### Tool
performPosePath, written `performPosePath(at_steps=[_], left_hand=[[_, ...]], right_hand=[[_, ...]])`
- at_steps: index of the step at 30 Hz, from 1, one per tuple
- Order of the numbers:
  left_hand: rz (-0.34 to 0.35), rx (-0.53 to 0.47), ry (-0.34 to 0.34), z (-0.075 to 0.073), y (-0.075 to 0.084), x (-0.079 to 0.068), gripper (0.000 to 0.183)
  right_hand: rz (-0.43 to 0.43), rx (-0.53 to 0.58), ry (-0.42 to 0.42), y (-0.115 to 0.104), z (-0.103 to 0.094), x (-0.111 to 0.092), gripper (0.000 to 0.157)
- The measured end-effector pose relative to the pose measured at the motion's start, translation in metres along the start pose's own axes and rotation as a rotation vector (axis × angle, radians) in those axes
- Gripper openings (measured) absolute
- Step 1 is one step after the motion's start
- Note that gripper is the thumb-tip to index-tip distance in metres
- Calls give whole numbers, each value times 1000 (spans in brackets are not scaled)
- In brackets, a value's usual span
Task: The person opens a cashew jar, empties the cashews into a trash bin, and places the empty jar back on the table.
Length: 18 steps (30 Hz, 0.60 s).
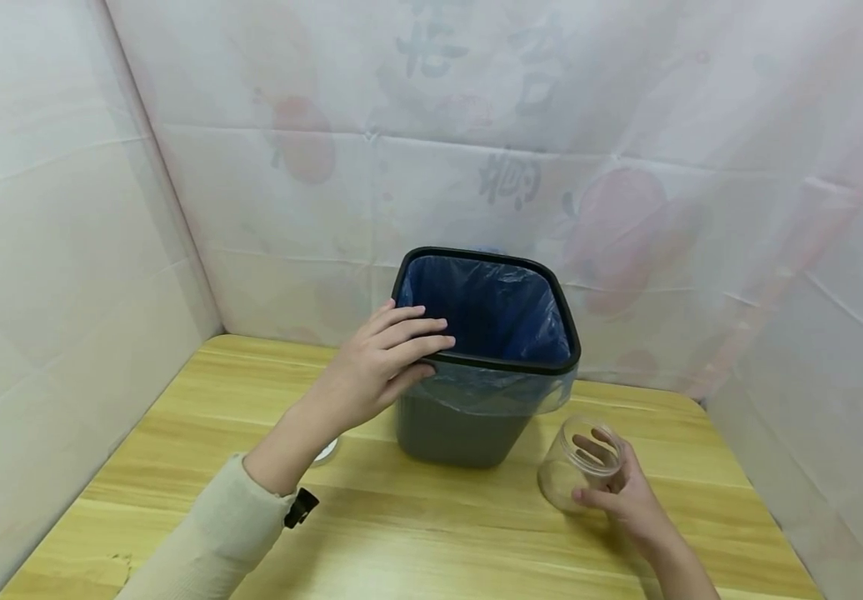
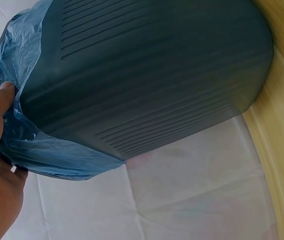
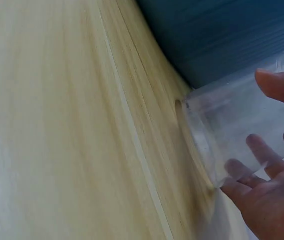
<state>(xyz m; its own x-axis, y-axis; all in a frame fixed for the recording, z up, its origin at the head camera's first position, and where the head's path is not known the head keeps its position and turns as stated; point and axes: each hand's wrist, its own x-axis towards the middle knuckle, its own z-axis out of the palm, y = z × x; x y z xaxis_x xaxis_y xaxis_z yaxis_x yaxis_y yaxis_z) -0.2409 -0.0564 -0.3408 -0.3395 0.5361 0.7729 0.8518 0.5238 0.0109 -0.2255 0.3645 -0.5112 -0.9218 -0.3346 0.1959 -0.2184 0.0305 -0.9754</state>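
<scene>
A dark grey trash bin (image 1: 450,429) with a black rim and a blue plastic liner (image 1: 510,308) stands upright on the table. My left hand (image 1: 371,367) holds its near left rim, fingers over the top edge and thumb outside against the liner, as the left wrist view also shows. To the right of the bin, a clear, lidless jar (image 1: 562,475) sits upright on the table. My right hand (image 1: 630,496) grips it from the right. Its thumb lies on the near side, and its fingers show through the clear wall from the far side.
A small round white item (image 1: 326,452) lies on the wooden table (image 1: 401,542), partly covered by my left wrist. Pale printed curtains (image 1: 311,208) hang close behind the table and along both sides.
</scene>
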Motion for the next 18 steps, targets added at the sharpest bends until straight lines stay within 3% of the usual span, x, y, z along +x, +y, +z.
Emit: performPosePath(at_steps=[6, 13, 15, 18], left_hand=[[2, -4, 1, 1, -2, 3, 42], [-32, -108, -14, 4, -4, 1, 53], [-32, -106, 12, 0, -4, -3, 56], [-25, -72, 109, -10, -3, -12, 55]], right_hand=[[56, -79, -12, -4, -4, -1, 95], [39, -133, -12, -19, -7, -3, 106], [35, -155, -9, -30, -7, -4, 108], [36, -231, 18, -51, -4, -4, 108]])
